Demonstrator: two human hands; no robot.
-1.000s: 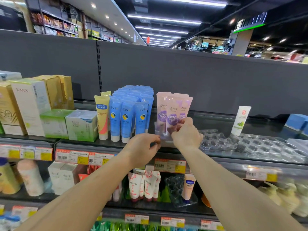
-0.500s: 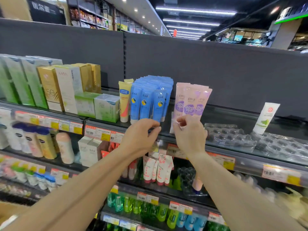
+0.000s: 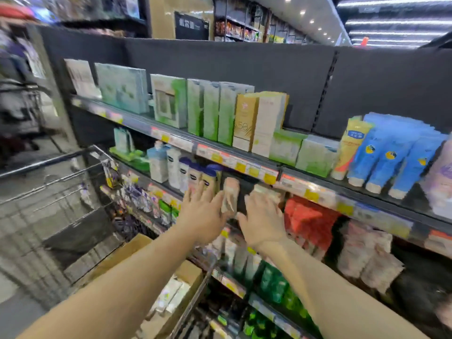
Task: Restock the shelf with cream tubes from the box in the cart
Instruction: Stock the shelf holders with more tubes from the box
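The view is blurred by motion. My left hand [image 3: 204,211] and my right hand [image 3: 263,220] hover side by side in front of the second shelf, fingers spread and holding nothing. A cardboard box [image 3: 137,255] with pale cream tubes [image 3: 171,296] in it sits in the wire cart [image 3: 73,192] at lower left, below my left forearm. On the top shelf [image 3: 244,162] at the far right stand blue tubes [image 3: 396,157], a yellow tube [image 3: 349,148] and the edge of the pink tubes [image 3: 442,177].
Green and gold cartons [image 3: 220,113] line the top shelf to the left. Lotion bottles [image 3: 188,172] and red packs [image 3: 310,221] fill the second shelf behind my hands. Green bottles [image 3: 274,282] sit lower down. The aisle floor lies at left.
Both hands have left the pink tubes on the top shelf and dropped lower. My view has swung left and down, bringing the cart and box into sight.
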